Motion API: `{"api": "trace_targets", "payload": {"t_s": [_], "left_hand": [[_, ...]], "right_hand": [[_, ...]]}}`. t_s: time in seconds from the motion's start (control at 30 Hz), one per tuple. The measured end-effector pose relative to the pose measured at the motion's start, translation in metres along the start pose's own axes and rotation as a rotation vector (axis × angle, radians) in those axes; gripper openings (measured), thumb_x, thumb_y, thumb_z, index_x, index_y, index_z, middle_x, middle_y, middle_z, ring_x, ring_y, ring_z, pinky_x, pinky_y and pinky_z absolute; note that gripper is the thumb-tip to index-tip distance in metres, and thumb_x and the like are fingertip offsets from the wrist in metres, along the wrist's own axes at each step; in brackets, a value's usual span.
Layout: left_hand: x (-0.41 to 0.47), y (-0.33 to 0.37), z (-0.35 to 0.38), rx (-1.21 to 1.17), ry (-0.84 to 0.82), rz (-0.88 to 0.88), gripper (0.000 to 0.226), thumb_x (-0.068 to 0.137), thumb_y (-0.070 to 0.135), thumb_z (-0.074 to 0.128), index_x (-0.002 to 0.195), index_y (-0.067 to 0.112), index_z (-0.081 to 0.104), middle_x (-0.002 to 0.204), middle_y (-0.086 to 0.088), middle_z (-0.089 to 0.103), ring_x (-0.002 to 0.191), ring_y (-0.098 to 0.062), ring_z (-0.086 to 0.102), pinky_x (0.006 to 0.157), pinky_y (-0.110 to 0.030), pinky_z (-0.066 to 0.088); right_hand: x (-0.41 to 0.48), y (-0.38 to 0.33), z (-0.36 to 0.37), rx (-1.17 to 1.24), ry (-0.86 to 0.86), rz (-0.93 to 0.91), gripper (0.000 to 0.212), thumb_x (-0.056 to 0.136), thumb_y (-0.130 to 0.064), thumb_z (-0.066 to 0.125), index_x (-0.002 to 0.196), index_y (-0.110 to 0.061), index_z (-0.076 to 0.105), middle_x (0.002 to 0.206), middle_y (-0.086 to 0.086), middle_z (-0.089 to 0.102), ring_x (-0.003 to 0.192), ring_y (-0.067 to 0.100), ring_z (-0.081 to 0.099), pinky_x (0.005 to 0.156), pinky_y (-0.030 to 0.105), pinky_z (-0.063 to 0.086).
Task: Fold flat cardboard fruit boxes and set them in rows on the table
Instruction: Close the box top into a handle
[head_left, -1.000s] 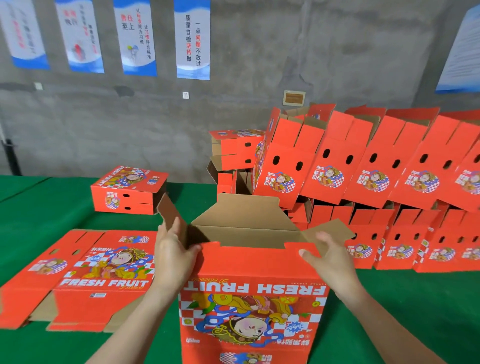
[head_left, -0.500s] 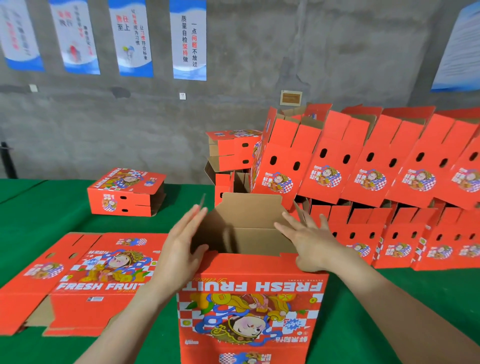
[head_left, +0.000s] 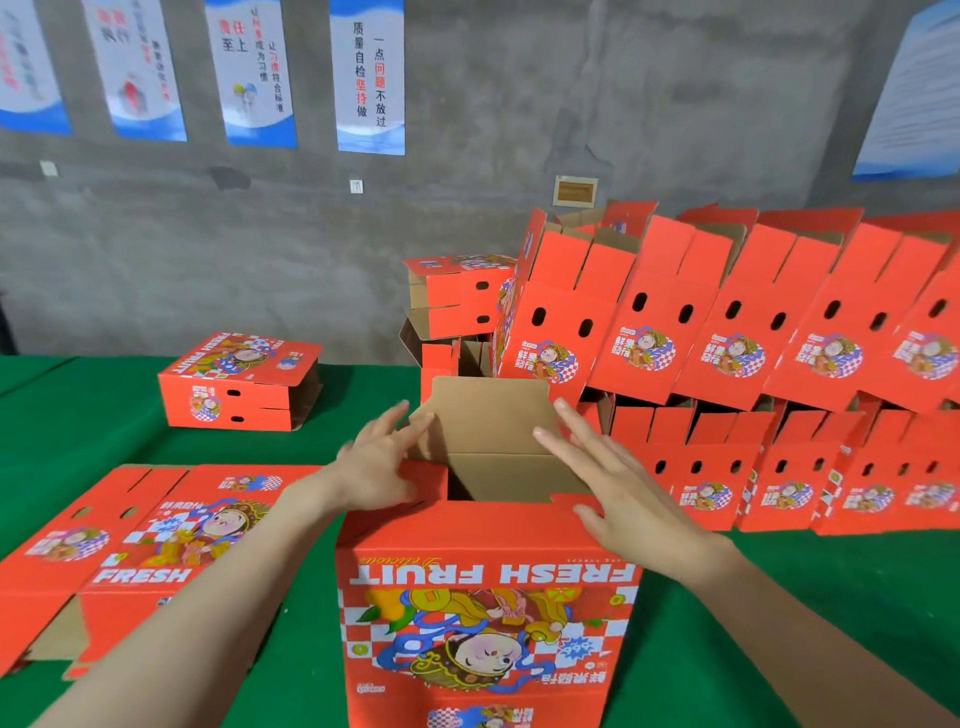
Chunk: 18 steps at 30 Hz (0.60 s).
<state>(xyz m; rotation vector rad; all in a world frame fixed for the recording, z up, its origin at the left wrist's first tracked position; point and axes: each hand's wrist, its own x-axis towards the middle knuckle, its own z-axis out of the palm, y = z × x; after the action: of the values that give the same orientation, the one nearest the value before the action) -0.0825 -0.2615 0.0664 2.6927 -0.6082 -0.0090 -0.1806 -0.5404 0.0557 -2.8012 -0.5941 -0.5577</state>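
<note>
Presently the box (head_left: 488, 597) stands upright at the near edge of the table (head_left: 78, 415), directly before the person, its print upside down to the camera. Its top is open. The rear flap (head_left: 491, 415) stands up. The left hand (head_left: 379, 467) lies on the left side flap and the right hand (head_left: 613, 478) on the right side, both with fingers straight and spread, pressing and gripping nothing. Judgement: the body is erected and the side flaps are being turned in; the closing of this end and placement in a row are outstanding.

Contents: the visible interior shows bare brown card only.

Just left of the box lie flat blanks (head_left: 171, 535), unfolded, so further boxes remain to be made. Farther back on the left sits one closed box (head_left: 234, 384), well apart from the others; its contents cannot be told. To the right stand the rows (head_left: 737, 332): a lower tier on the table and an upper tier leaning on it, flaps raised. Their interiors are largely hidden. Posters (head_left: 369, 78) hang on the wall behind.
</note>
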Motion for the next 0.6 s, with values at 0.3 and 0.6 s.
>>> {"api": "trace_targets", "payload": {"t_s": [0.3, 0.6], "left_hand": [[-0.002, -0.010, 0.007, -0.323, 0.121, 0.158, 0.099, 0.059, 0.013, 0.067, 0.147, 0.023, 0.025, 0.147, 0.001, 0.023, 0.133, -0.020, 0.027, 0.108, -0.033, 0.033], [-0.013, -0.009, 0.013, -0.388, 0.212, 0.136, 0.026, 0.085, -0.006, 0.057, 0.090, 0.011, 0.076, 0.099, 0.000, 0.059, 0.101, -0.015, 0.057, 0.087, -0.007, 0.038]], "right_hand": [[-0.007, 0.015, 0.020, 0.337, 0.185, 0.278, 0.017, 0.090, -0.021, 0.065, 0.105, -0.030, 0.067, 0.088, -0.020, 0.068, 0.090, -0.004, 0.062, 0.088, 0.028, 0.048], [0.006, 0.015, 0.020, 0.526, 0.355, 0.428, 0.014, 0.090, -0.017, 0.063, 0.088, -0.031, 0.065, 0.095, -0.017, 0.065, 0.092, -0.001, 0.059, 0.082, 0.021, 0.048]]}}
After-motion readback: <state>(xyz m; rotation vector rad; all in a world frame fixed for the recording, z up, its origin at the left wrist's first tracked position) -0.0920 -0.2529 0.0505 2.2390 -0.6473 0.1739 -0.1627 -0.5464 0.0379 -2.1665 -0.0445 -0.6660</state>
